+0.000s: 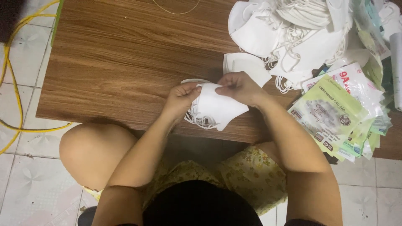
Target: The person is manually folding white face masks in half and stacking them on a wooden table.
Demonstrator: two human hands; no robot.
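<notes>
Both hands meet over the desk's near edge.
Left hand [181,98] and right hand [239,87] face each other, fingers [224,88] curled and pinching, forearms angled inward, elbows bent.

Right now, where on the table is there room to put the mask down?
The wooden table is bare on its left part, from the left edge to the hands. The left hand and right hand hold a white mask at the near edge. It is crowded top right with the mask pile and at right with packets.
</notes>
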